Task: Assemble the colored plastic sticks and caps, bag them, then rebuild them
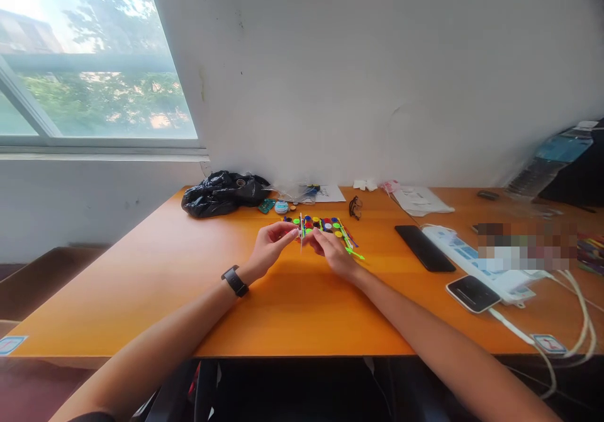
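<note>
Over the middle of the desk, my left hand [270, 246] pinches a thin white stick [301, 221] that stands about upright. My right hand [334, 251] meets it from the other side, its thumb and fingers closed at the lower part of the same stick. Whether a smaller part sits between the fingertips is too small to tell. Just behind both hands lie several small round coloured discs [328, 226] in red, yellow, green, white, blue and black. Thin coloured sticks lie among them, and a bright green stick [355, 253] rests beside my right hand.
A black plastic bag [221, 194] lies at the back left, near a round white-and-teal container [282, 207]. Dark glasses [355, 207] lie at the back. To the right are a black phone [425, 248], a white power strip [467, 261], a white device [472, 294] with cables and a bottle [547, 164].
</note>
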`<control>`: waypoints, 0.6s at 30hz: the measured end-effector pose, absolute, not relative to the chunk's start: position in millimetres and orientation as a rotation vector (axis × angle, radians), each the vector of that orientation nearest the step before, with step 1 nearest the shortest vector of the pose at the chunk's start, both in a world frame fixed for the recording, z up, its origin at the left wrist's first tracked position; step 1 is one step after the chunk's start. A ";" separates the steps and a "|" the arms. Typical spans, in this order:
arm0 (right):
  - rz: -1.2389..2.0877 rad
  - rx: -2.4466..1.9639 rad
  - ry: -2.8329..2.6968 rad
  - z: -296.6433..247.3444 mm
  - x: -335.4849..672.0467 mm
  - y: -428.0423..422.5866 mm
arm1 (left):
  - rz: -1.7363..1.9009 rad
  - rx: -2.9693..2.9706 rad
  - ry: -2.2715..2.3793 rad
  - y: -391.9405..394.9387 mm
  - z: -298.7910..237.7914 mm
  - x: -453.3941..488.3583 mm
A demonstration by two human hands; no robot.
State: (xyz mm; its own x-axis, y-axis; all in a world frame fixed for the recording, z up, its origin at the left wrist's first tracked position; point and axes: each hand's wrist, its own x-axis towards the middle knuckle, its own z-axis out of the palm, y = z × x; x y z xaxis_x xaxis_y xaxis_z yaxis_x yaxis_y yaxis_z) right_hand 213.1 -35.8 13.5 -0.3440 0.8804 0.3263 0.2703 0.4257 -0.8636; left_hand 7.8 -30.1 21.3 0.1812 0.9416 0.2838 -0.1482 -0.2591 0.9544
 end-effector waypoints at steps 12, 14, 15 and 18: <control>1.151 -0.965 -1.544 4.2 211.5 -26.7 | 1.323 1.460 0.857 -24.6 12.6 8.2; 1.135 -0.973 -1.550 5.0 210.9 -27.5 | 1.323 1.483 0.856 -23.7 10.6 8.6; 1.126 -0.979 -1.552 5.8 210.6 -28.0 | 1.320 1.496 0.852 -23.4 9.8 8.8; 1.105 -0.999 -1.547 7.9 210.1 -28.8 | 1.309 1.533 0.837 -23.2 8.3 9.5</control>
State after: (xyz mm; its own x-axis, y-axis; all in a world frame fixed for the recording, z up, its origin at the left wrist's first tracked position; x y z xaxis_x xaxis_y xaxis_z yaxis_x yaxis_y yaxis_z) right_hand 210.1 -28.8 7.9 -0.2115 0.9491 0.2336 0.0867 0.2563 -0.9627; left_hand 9.5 -23.2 8.3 0.2020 0.9148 0.3496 -0.0668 -0.3433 0.9369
